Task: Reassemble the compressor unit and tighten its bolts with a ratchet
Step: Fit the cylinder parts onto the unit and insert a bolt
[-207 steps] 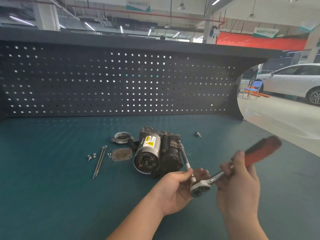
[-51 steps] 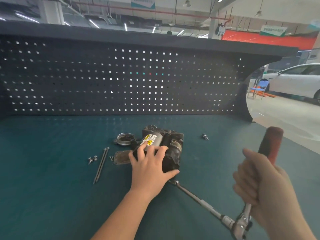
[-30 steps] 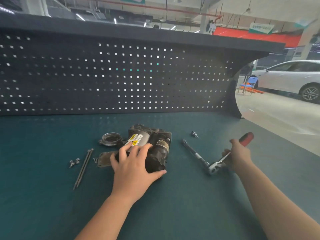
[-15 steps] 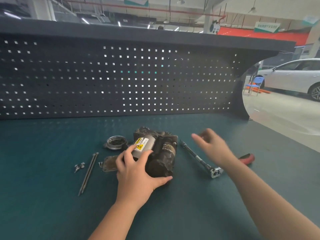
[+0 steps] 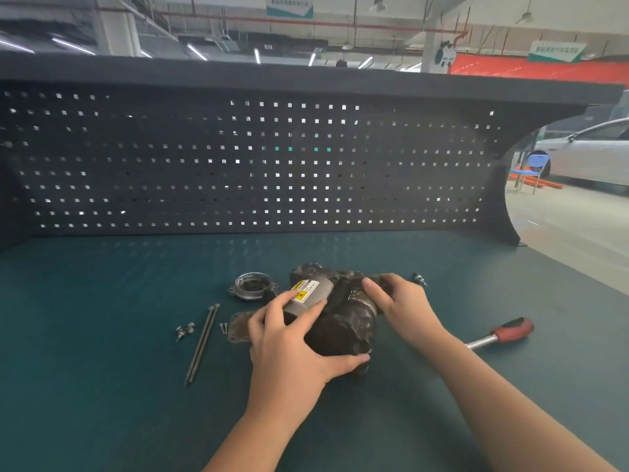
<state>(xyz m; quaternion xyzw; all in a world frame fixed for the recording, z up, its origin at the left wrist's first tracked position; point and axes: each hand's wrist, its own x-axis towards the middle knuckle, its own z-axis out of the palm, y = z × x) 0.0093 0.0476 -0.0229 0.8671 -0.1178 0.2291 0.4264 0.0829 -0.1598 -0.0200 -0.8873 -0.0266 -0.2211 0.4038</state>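
Note:
The dark compressor unit with a grey cylinder and yellow warning label lies mid-bench. My left hand grips its near end, fingers over the grey cylinder and thumb under the dark body. My right hand holds its far right side, fingers curled onto the casing. The ratchet with its red handle lies on the mat to the right, its head hidden behind my right forearm. Two long bolts lie left of the unit.
A round metal cap, a flat cover plate, short screws and a small screw lie left of the unit. A small fitting sits behind my right hand. The pegboard wall closes the back of the green mat.
My right hand let go of the ratchet, left it on the mat at the right, and moved left onto the compressor's far side. My left hand stayed on the unit.

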